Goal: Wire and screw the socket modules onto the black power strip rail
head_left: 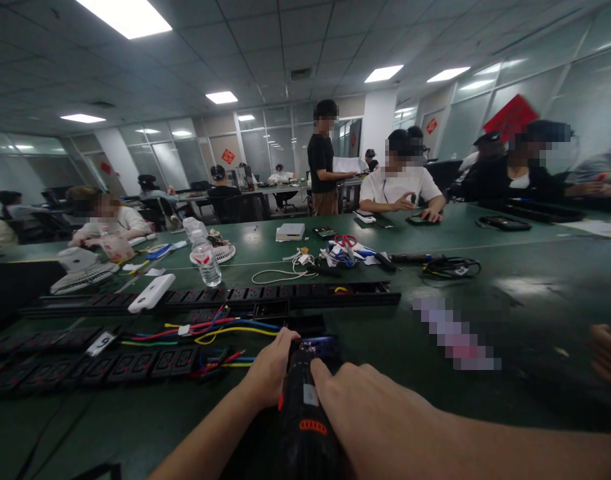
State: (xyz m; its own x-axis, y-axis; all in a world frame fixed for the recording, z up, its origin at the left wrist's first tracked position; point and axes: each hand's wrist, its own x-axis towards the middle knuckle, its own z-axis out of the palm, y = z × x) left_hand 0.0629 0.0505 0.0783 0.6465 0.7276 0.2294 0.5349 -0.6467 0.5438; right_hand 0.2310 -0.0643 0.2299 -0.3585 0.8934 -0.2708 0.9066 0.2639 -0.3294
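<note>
My right hand [368, 403] is closed around a black cordless drill [305, 443] with orange vents, pointing away from me at the table's near middle. Just beyond its front end lies a dark bluish part [329, 345]; the drill hides the contact point. My left hand [271, 368] is closed at the left of the drill's nose, fingers bent over the edge of that part; what they grip is mostly hidden. Red, blue and yellow wires [235, 328] run leftward from there, above a black power strip [152, 363] with several sockets.
A longer power strip [235, 295] lies behind, with a white device [152, 293] across it. Beyond stand a water bottle [206, 261], red-handled scissors [346, 241] and a coiled black cable [450, 268]. Another person's hand [608, 353] is at the right edge. Several people sit across the green table [530, 280].
</note>
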